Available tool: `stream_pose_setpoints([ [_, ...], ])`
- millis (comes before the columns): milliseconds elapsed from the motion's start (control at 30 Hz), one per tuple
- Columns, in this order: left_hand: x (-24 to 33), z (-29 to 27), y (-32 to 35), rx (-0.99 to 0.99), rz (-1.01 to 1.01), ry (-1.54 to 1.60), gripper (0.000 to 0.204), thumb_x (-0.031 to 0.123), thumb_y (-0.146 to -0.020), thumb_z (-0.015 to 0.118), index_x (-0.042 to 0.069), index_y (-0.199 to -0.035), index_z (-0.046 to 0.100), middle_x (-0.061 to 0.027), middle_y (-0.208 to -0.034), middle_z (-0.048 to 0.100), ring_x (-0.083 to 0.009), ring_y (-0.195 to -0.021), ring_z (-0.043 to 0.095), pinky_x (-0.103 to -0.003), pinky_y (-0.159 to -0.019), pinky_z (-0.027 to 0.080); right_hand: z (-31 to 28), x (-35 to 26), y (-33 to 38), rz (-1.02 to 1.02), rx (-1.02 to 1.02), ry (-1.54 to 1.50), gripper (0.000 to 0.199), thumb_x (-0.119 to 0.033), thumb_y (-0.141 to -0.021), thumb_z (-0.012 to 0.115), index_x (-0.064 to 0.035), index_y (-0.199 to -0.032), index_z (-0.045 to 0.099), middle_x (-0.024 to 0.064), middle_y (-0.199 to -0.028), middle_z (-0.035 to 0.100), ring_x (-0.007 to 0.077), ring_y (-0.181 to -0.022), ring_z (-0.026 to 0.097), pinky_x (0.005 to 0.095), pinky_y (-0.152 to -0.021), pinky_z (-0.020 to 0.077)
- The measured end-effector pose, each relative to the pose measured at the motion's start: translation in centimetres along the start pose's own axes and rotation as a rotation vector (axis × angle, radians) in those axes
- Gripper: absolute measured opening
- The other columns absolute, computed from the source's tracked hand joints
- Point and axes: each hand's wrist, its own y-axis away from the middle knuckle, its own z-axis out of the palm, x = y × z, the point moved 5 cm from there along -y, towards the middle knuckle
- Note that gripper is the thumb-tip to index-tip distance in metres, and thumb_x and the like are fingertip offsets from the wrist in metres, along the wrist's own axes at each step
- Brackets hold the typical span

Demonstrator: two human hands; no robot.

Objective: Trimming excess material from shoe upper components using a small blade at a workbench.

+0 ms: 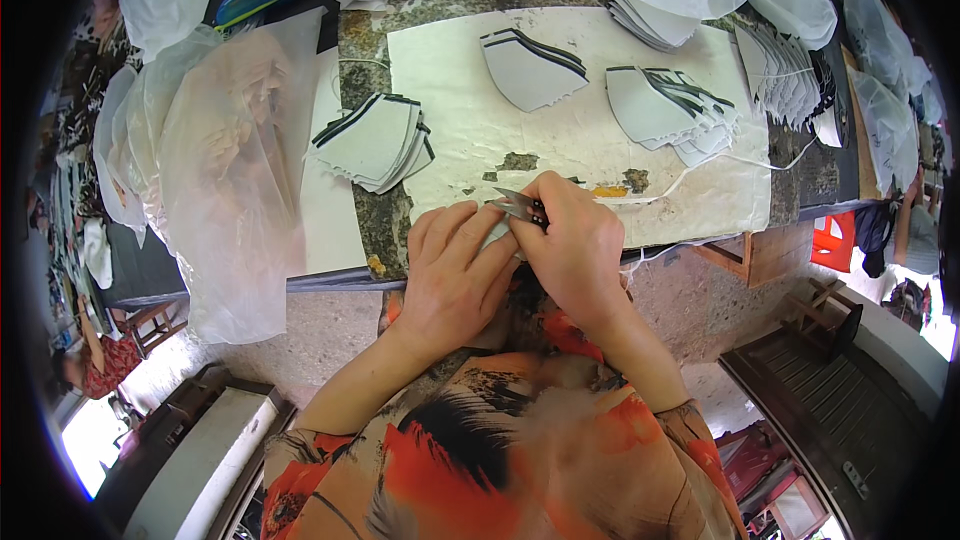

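Observation:
Close together at the near edge of the paper-covered board, my two hands meet. My right hand [577, 245] is closed round small snips [517, 204] with silver blades and a dark handle. The blades point left, over the fingers of my left hand [455, 265]. That hand is closed on a pale fan-shaped piece [497, 231], mostly hidden beneath the fingers. Similar pale pieces with black edging lie farther off: a stack [375, 145] to the left, a small stack [535, 70] beyond my hands, and a spread pile [665, 110] to the right.
White paper [450, 70], torn in spots, covers a worn board [365, 50]. A white cord [690, 175] crosses its right side. Clear plastic bags [235, 160] hang at the left and others line the far edge. A tied bundle [780, 75] lies far right.

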Motion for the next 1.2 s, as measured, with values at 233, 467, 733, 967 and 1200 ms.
stream_pose_setpoints([
  [233,0.2,0.1,-0.1,-0.057,-0.032,-0.076,0.035,0.02,-0.085,0.073,0.013,-0.119,0.069,-0.0083,-0.134,0.061,-0.0294,-0.129,0.052,-0.05,-0.111,0.035,-0.6,-0.2,0.1,-0.051,-0.035,0.024,0.019,-0.018,-0.086,0.072,-0.0085,-0.097,0.061,0.0106,-0.084,0.068,0.0339,-0.077,0.067,0.0454,-0.063,0.0507],
  [467,0.4,0.1,0.0,-0.063,-0.042,-0.08,0.03,0.02,-0.087,0.073,0.014,-0.116,0.072,-0.009,-0.134,0.063,-0.0314,-0.129,0.052,-0.05,-0.113,0.033,-2.7,0.8,-0.2,0.076,-0.106,-0.069,0.016,-0.015,-0.089,0.071,-0.0039,-0.1,0.065,0.0152,-0.088,0.071,0.0344,-0.079,0.069,0.0383,-0.07,0.053],
  [733,0.1,0.3,0.0,-0.051,-0.048,-0.091,0.041,0.022,-0.088,0.073,0.014,-0.128,0.066,-0.005,-0.139,0.061,-0.0269,-0.128,0.052,-0.049,-0.113,0.034,-2.7,1.4,-0.7,0.039,-0.095,-0.028,0.015,-0.02,-0.091,0.068,-0.0067,-0.097,0.064,0.0149,-0.082,0.071,0.0379,-0.076,0.069,0.0463,-0.066,0.0523],
  [967,0.2,0.2,-0.1,-0.07,-0.051,-0.101,0.044,0.024,-0.089,0.072,0.011,-0.131,0.065,-0.0051,-0.138,0.061,-0.0263,-0.128,0.052,-0.049,-0.113,0.033,-2.8,1.2,-0.7,0.04,-0.135,0.026,0.016,-0.021,-0.089,0.065,-0.0061,-0.094,0.064,0.0158,-0.077,0.07,0.0384,-0.072,0.068,0.0486,-0.065,0.0519],
  [1200,0.4,0.0,-0.4,-0.09,-0.061,-0.115,0.051,0.023,-0.088,0.073,0.011,-0.137,0.063,-0.0047,-0.137,0.06,-0.0257,-0.128,0.051,-0.048,-0.114,0.033,-2.7,1.3,-0.7,0.047,-0.149,0.046,0.017,-0.022,-0.089,0.065,-0.0064,-0.093,0.064,0.0159,-0.076,0.069,0.0387,-0.072,0.068,0.049,-0.065,0.0515],
])
